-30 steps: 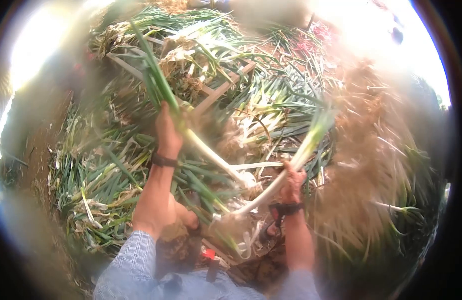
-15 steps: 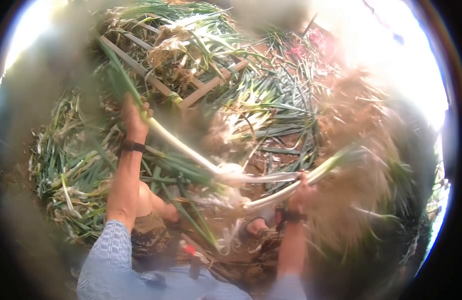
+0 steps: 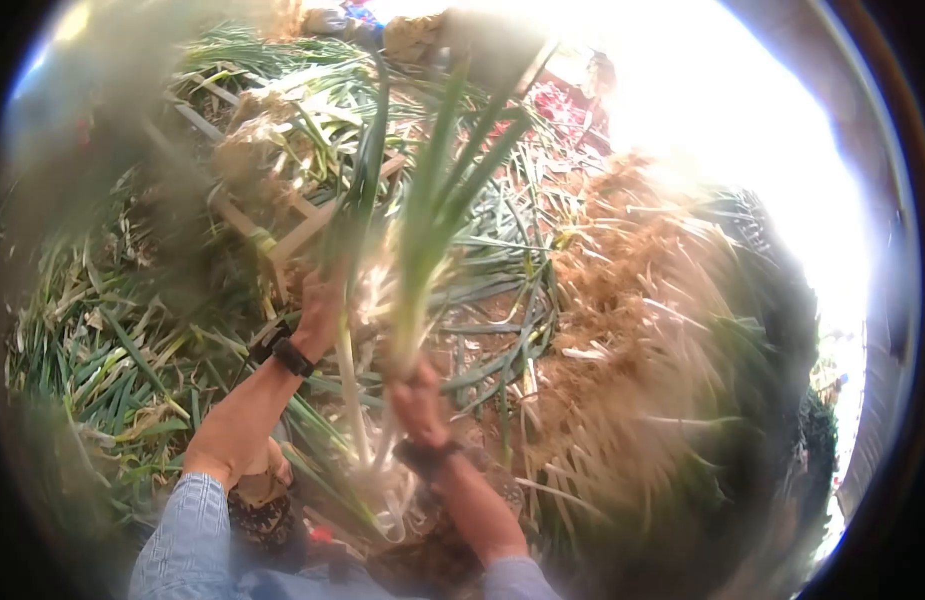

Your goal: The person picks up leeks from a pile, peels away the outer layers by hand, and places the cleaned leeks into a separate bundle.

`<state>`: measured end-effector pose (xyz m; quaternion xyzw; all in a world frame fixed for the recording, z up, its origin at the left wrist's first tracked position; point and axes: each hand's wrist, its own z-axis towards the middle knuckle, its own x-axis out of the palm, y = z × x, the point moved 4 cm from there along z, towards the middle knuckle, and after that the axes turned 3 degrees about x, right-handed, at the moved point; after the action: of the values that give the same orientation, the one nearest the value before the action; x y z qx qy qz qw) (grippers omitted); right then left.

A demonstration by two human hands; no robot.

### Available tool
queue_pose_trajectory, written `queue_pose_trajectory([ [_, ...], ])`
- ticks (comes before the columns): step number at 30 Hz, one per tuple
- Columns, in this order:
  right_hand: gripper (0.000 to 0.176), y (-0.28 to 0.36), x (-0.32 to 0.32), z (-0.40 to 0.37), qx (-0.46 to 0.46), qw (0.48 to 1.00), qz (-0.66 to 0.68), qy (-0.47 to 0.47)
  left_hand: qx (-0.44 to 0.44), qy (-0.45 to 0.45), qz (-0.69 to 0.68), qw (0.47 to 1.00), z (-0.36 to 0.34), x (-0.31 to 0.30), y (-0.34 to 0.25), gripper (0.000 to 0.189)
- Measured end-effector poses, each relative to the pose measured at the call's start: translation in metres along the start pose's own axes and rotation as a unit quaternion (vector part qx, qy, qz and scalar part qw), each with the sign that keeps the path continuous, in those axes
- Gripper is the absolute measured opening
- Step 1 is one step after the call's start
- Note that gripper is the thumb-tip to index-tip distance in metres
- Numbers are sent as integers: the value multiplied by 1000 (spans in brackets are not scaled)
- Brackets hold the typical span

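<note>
My left hand (image 3: 320,312) is closed around a long green onion (image 3: 350,400), whose white shank hangs down and whose dark leaves rise above the fist. Just to its right, my right hand (image 3: 419,402) grips a second green onion (image 3: 424,240) with its green leaves standing upright, somewhat blurred. The two white shanks come close together low down, between my knees, where their root ends are too blurred to make out. Both wrists carry dark bands.
A large heap of green onions with brown roots (image 3: 622,340) rises on the right. Trimmed leaves (image 3: 112,350) cover the ground at left. A wooden frame (image 3: 307,235) holding more onions lies ahead, with red scraps (image 3: 560,110) behind it.
Both hands have come together from wide apart: the left moved right and down, the right moved left. The onions swung from slanting outward to nearly upright. The view has shifted right.
</note>
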<state>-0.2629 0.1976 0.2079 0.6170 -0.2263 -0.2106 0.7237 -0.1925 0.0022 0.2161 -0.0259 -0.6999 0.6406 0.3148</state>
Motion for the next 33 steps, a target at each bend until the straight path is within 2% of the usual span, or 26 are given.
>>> queue_pose_trajectory([
  [1, 27, -9, 17, -3, 25, 999, 33, 28, 26, -6, -27, 999, 5, 4, 13, 41],
  [3, 31, -29, 34, -9, 94, 993, 20, 75, -37, 7, -52, 998, 7, 2, 20, 40],
  [6, 36, -44, 42, -11, 125, 981, 35, 142, -40, 18, -143, 989, 17, 5, -4, 38],
  [7, 35, -38, 42, -11, 132, 979, -18, 154, -72, 6, -143, 987, 13, 5, -18, 37],
  [10, 35, -36, 40, -19, 152, 981, 19, 116, -2, -17, -46, 999, -8, 7, -29, 37],
  [11, 32, -50, 38, -17, 117, 990, 14, 82, -41, -15, 16, 999, -17, 0, -15, 34],
  [12, 30, -44, 35, -15, 41, 995, -70, 57, 15, 63, -42, 997, -30, 7, 3, 38],
  [13, 30, -34, 31, -8, -35, 988, -149, 35, 88, 78, 21, 993, -39, 3, 32, 48],
  [14, 27, -45, 27, -1, -36, 981, -178, 62, 87, 72, 192, 975, -56, 7, 42, 61],
  [15, 25, -56, 23, -2, -33, 973, -210, 89, 69, 50, 216, 973, -73, 9, 55, 61],
  [16, 26, -61, 23, -5, 30, 971, -216, 101, 50, 29, 239, 969, -89, 12, 68, 60],
  [17, 28, -64, 26, -4, 89, 964, -224, 109, -55, 41, 197, 978, -90, 13, 64, 55],
  [19, 30, -54, 33, -9, 68, 973, -200, 96, -85, 63, 166, 980, -80, -3, 72, 46],
  [20, 31, -47, 33, -12, 55, 976, -193, 87, -97, 77, 145, 982, -76, 1, 63, 41],
  [21, 32, -41, 32, -14, 68, 978, -154, 120, -30, 12, 123, 992, -74, 5, 48, 31],
  [23, 35, -23, 30, -20, 91, 976, -80, 182, -93, -7, 57, 994, -59, 2, 18, 30],
  [26, 38, -7, 24, -38, 107, 954, -166, 225, -146, 15, 27, 989, -17, -23, -6, 26],
  [27, 31, -5, 26, -53, 95, 958, -153, 222, -126, 15, 0, 992, -11, -32, -12, 25],
  [30, 31, 26, 37, -72, 81, 933, -234, 262, -109, -8, -73, 991, 6, -61, -21, 20],
  [33, 30, 38, 52, -79, 97, 938, -184, 276, -173, -53, -114, 977, 28, -93, -21, 17],
])
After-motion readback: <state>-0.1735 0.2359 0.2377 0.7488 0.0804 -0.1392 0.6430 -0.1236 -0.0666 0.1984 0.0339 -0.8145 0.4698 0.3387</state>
